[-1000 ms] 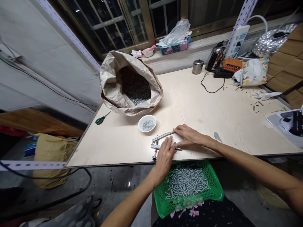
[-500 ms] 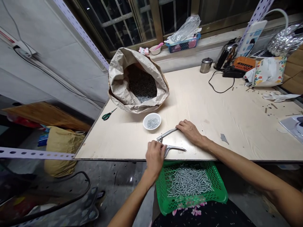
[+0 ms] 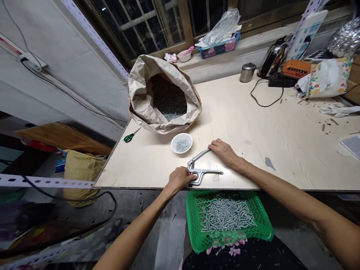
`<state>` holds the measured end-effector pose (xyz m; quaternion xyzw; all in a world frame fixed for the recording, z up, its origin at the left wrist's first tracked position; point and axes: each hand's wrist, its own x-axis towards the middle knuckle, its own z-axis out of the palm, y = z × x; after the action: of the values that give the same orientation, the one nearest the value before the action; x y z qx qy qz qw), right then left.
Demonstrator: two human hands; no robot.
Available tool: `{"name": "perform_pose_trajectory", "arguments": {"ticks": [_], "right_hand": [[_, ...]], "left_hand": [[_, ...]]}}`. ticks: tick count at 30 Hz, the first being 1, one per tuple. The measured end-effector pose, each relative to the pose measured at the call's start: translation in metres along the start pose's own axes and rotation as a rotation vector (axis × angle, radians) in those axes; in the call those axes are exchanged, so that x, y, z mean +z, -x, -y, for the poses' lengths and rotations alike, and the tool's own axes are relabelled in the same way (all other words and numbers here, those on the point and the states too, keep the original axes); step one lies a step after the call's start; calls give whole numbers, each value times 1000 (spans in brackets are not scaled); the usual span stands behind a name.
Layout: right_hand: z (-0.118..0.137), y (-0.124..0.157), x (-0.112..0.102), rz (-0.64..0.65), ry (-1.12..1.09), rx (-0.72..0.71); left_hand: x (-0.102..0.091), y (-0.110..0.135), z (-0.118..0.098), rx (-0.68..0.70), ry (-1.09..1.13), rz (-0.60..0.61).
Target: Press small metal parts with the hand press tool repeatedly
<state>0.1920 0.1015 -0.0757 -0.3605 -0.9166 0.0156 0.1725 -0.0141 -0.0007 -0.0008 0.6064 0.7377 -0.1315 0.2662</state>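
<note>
A silver hand riveter [image 3: 206, 171] lies at the table's front edge with its two handles spread apart and a spring between them near the head. My left hand [image 3: 179, 178] is closed at its head end, and the fingers cover part of it; a small red spot shows by the fingertips. My right hand [image 3: 223, 151] grips the far end of the upper handle. Beyond the tool stands a white bowl [image 3: 173, 145] of small silver metal pieces. Below the table edge a green basket [image 3: 194, 238] holds many silver, screw-like fasteners.
A large open paper sack [image 3: 137, 80] of dark metal pieces stands behind the bowl. Green-handled scissors [image 3: 129, 137] lie at left. A metal canister [image 3: 247, 72], an electric kettle [image 3: 272, 58] and an orange-black device [image 3: 296, 68] are at the back right. A grey scrap [image 3: 269, 163] lies right.
My left hand has turned and shifted slightly left and down at the tool's head, uncovering more of the lower handle. My right hand stays on the upper handle. The view has shifted slightly.
</note>
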Motion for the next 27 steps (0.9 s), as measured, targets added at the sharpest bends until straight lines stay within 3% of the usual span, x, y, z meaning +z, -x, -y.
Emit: {"name": "perform_pose_trajectory", "arguments": {"ticks": [5,12,17,22,27], "right_hand": [[-5,-2,0,15,-10,-3],[-22,-4,-1,5,-16,82],[-22,-2,-2,0,-22,102],[-21,-2,-2,-1,-27,97],[-21,-2,-4,21,-21,98]], "left_hand": [[-8,-5,-3,-41,-11,25],[-6,-21,30,-87,149,-93],[4,-18,12,-86,204,-200],[-3,-21,-10,-109,152,-108],[-7,-29,-4,-76,157,-13]]}}
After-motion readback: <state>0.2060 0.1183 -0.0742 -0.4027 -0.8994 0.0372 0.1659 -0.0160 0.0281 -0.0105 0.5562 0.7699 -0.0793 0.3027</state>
